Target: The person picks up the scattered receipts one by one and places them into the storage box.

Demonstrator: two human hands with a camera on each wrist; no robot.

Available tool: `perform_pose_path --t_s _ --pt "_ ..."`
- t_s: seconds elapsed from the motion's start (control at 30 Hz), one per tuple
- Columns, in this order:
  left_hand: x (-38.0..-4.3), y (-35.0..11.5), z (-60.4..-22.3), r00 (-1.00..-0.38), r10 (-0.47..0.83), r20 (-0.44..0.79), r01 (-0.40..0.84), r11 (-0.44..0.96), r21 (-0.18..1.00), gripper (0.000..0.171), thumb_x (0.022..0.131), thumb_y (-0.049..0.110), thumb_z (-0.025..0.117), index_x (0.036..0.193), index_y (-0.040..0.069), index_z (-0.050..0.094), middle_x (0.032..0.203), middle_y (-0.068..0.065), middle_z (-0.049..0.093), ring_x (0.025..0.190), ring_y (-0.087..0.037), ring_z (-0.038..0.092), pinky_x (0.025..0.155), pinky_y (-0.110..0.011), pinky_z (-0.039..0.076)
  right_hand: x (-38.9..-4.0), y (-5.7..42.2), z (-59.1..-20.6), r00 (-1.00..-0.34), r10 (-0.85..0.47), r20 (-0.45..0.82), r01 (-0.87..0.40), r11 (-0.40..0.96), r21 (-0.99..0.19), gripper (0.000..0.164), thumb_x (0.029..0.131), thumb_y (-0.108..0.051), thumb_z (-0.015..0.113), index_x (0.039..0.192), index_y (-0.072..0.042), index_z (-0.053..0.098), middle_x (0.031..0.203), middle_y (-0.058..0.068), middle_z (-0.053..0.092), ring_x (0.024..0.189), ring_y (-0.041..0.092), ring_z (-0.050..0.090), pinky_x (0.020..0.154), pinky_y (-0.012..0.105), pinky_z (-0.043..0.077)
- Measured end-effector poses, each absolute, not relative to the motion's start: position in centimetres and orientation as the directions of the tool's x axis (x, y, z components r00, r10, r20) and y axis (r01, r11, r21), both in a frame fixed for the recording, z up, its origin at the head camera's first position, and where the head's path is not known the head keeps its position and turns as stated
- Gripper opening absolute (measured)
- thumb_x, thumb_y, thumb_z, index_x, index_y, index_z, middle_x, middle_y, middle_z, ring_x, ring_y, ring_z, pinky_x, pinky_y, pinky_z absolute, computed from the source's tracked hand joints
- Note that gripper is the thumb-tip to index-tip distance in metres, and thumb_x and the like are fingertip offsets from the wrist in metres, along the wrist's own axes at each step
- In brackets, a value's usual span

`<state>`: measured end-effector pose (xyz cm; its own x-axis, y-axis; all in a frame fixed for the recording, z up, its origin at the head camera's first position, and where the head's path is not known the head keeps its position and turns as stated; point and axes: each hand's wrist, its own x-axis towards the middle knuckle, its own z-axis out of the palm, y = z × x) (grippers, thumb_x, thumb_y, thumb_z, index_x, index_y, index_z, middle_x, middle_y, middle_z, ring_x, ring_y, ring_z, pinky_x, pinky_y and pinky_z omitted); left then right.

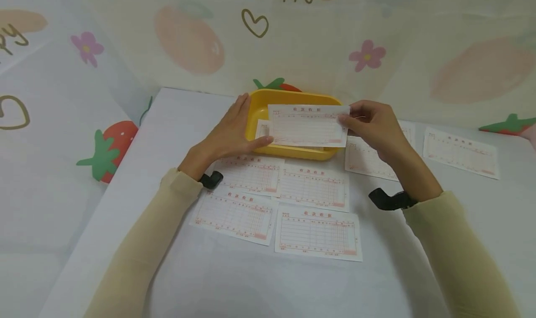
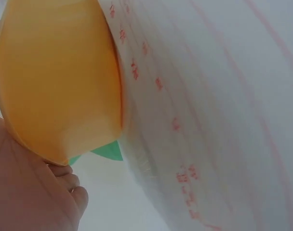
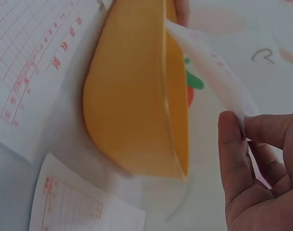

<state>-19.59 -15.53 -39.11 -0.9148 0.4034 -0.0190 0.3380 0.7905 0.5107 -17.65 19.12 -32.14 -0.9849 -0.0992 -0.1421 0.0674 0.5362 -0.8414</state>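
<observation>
A yellow plastic basket (image 1: pixel 326 154) stands near the back edge of the table. My left hand (image 1: pixel 230 132) holds its left end, the fingers along the outer side and the thumb at the front rim. In the left wrist view those fingers (image 2: pixel 78 197) bend around the basket's corner. With thumb and fingers, my right hand (image 1: pixel 374 125) pinches the right end of a white receipt slip with red print (image 1: pixel 307 127), which is raised over the basket. Another slip (image 1: pixel 262 127) shows inside the basket, partly hidden behind the raised one.
Several matching slips lie in front of the basket, among them a front-right slip (image 1: pixel 318 234) and a front-left slip (image 1: pixel 234 218). More are on the right, including a far-right slip (image 1: pixel 460 153). A patterned cloth (image 1: pixel 310 43) hangs behind the white table (image 1: pixel 234 281).
</observation>
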Motion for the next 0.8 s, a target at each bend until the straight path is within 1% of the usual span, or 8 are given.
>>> perform_pose_path --t_s 0.07,0.13,0.23,0.3,0.43,0.63,0.7,0.8 --pt "-19.6 -15.5 -38.9 -0.916 0.402 0.0 0.35 0.798 0.492 0.122 0.089 0.075 0.059 0.171 0.008 -0.001 0.18 -0.014 -0.001 0.169 -0.031 0.001 0.138 -0.051 0.011 -17.9 18.3 -32.3 -0.983 -0.111 -0.147 0.064 0.543 -0.838 0.04 0.103 -0.031 0.071 0.131 -0.004 0.065 0.125 0.01 0.067 0.097 0.012 0.07 0.083 0.014 0.061" --pt "-19.5 -15.4 -38.8 -0.918 0.395 0.022 0.356 0.799 0.485 0.12 0.089 0.073 0.061 0.171 0.007 0.005 0.18 -0.015 0.004 0.168 -0.033 0.005 0.137 -0.051 0.013 -18.1 17.6 -32.6 -0.981 -0.121 -0.15 0.061 0.541 -0.839 0.038 0.103 -0.029 0.07 0.131 -0.003 0.065 0.126 0.012 0.066 0.099 0.014 0.07 0.084 0.015 0.061" --pt "-19.5 -15.3 -38.8 -0.921 0.388 0.036 0.352 0.788 0.505 0.117 0.089 0.072 0.063 0.171 0.01 0.008 0.18 -0.014 0.006 0.168 -0.032 0.008 0.136 -0.053 0.019 -18.5 16.7 -33.0 -0.979 -0.135 -0.15 0.057 0.526 -0.849 0.036 0.103 -0.026 0.07 0.129 -0.001 0.065 0.126 0.014 0.066 0.102 0.018 0.07 0.086 0.019 0.062" --pt "-19.5 -15.2 -38.9 -0.922 0.385 0.04 0.348 0.779 0.521 0.117 0.088 0.071 0.063 0.171 0.011 0.007 0.18 -0.012 0.004 0.167 -0.031 0.01 0.135 -0.053 0.022 -18.7 16.3 -33.3 -0.978 -0.143 -0.15 0.055 0.518 -0.854 0.036 0.103 -0.025 0.07 0.129 -0.001 0.065 0.126 0.014 0.065 0.103 0.019 0.071 0.087 0.021 0.063" --pt "-19.5 -15.1 -39.0 -0.921 0.389 0.036 0.345 0.768 0.539 0.119 0.089 0.07 0.063 0.171 0.01 0.002 0.18 -0.011 0.0 0.167 -0.032 0.01 0.135 -0.053 0.023 -19.0 15.6 -33.7 -0.976 -0.153 -0.154 0.056 0.508 -0.86 0.036 0.103 -0.025 0.07 0.131 -0.002 0.065 0.125 0.014 0.065 0.102 0.02 0.071 0.088 0.022 0.063" --pt "-19.5 -15.2 -39.1 -0.92 0.391 0.021 0.337 0.765 0.549 0.121 0.09 0.071 0.062 0.171 0.008 -0.003 0.18 -0.012 -0.003 0.168 -0.031 0.008 0.135 -0.051 0.022 -19.3 14.5 -34.7 -0.974 -0.172 -0.146 0.047 0.481 -0.876 0.034 0.102 -0.021 0.071 0.127 0.002 0.066 0.117 0.014 0.066 0.09 0.013 0.069 0.082 0.019 0.063" --pt "-19.5 -15.1 -39.1 -0.919 0.393 0.016 0.335 0.763 0.553 0.122 0.091 0.071 0.062 0.171 0.008 -0.004 0.18 -0.011 -0.005 0.168 -0.031 0.007 0.136 -0.051 0.021 -19.4 14.0 -35.0 -0.973 -0.182 -0.139 0.037 0.473 -0.88 0.034 0.102 -0.02 0.072 0.126 0.003 0.067 0.117 0.015 0.067 0.088 0.013 0.07 0.082 0.021 0.064" --pt "-19.5 -15.1 -39.1 -0.919 0.395 0.006 0.332 0.762 0.556 0.123 0.091 0.072 0.062 0.171 0.009 -0.007 0.18 -0.011 -0.008 0.169 -0.03 0.003 0.136 -0.051 0.018 -19.5 13.2 -35.4 -0.975 -0.187 -0.115 0.005 0.503 -0.864 0.033 0.101 -0.02 0.073 0.125 0.002 0.069 0.117 0.017 0.07 0.092 0.018 0.07 0.087 0.026 0.064"
